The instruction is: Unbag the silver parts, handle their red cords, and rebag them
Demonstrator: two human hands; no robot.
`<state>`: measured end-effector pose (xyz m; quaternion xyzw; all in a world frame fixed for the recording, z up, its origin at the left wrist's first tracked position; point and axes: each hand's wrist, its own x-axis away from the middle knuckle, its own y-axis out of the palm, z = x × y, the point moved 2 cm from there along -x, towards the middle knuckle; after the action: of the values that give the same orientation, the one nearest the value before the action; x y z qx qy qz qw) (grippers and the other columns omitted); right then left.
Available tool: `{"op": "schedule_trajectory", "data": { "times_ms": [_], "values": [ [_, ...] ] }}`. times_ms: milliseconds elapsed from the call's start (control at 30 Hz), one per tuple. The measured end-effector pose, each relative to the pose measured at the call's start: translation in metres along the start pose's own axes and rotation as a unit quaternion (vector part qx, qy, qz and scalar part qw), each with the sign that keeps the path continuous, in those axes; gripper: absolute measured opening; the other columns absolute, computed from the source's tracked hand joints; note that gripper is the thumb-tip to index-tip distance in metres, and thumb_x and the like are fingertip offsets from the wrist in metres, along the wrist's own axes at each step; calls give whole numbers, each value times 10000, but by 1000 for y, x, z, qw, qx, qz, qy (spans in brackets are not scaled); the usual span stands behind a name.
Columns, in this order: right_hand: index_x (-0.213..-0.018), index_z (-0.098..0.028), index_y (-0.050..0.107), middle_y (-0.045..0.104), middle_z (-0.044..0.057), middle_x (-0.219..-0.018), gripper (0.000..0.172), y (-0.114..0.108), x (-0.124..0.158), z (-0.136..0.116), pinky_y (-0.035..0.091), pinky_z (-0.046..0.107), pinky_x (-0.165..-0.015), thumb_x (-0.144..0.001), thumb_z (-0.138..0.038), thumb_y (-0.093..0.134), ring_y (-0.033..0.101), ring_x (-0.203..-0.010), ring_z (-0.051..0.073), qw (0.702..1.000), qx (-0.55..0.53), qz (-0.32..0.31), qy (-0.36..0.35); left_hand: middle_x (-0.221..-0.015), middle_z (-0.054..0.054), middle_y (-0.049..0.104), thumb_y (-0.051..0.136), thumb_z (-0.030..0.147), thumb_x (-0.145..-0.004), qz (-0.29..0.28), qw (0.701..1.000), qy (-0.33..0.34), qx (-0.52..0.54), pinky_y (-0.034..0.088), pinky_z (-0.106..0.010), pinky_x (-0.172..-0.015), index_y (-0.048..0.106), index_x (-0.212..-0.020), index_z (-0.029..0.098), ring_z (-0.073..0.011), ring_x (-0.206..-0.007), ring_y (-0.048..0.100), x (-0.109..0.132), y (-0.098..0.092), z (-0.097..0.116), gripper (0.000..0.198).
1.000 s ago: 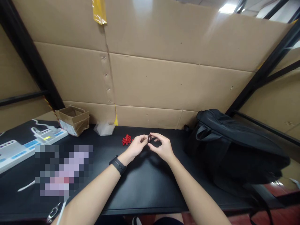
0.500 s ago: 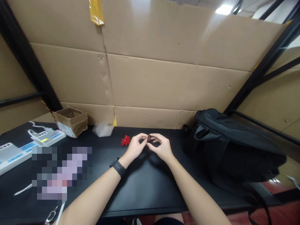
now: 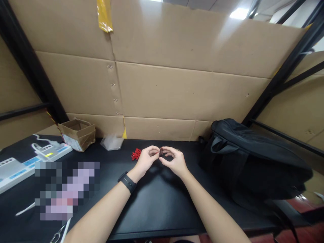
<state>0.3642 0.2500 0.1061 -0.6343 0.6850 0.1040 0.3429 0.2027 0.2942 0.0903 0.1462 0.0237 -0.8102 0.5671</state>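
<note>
Over the middle of the black table, my left hand (image 3: 147,158) and my right hand (image 3: 175,159) meet at their fingertips. Between them both pinch a small dark brown piece (image 3: 161,152), roundish and seen nearly edge-on; its exact kind is too small to tell. A speck of red shows at my left fingertips, perhaps part of the same thing. Just left of my left hand lies a small heap of red cord (image 3: 136,154). A black watch (image 3: 127,182) is on my left wrist.
A black backpack (image 3: 248,162) fills the table's right side. At the left are a white power strip (image 3: 30,165), a small open cardboard box (image 3: 79,135), a clear plastic bag (image 3: 112,142), a blurred-out purple object (image 3: 76,189) and a white cable. Cardboard panels (image 3: 164,94) stand behind.
The view has tilted up slightly, so everything sits a little lower in the picture. Both hands keep nearly the same pinch on the dark brown piece.
</note>
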Motion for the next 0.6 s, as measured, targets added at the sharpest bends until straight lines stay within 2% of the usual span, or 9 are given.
{"op": "schedule_trajectory", "data": {
  "times_ms": [400, 600],
  "values": [
    [-1127, -213, 704, 755, 74, -1038, 398, -1, 0, -3, 609, 353, -807, -738, -244, 780, 732, -941, 231, 999, -14, -9, 27, -1004, -122, 766, 756, 407, -802, -41, 996, 12, -76, 510, -372, -949, 766, -955, 141, -248, -979, 696, -3, 0, 3, 307],
    [-1048, -202, 723, 759, 91, -1040, 374, 0, 0, 3, 618, 371, -804, -707, -313, 830, 734, -947, 247, 997, -50, 10, 64, -982, -115, 779, 804, 416, -741, -41, 998, -36, -23, 514, -392, -960, 780, -934, 147, -254, -972, 708, -1, -3, 4, 332]
  ]
}}
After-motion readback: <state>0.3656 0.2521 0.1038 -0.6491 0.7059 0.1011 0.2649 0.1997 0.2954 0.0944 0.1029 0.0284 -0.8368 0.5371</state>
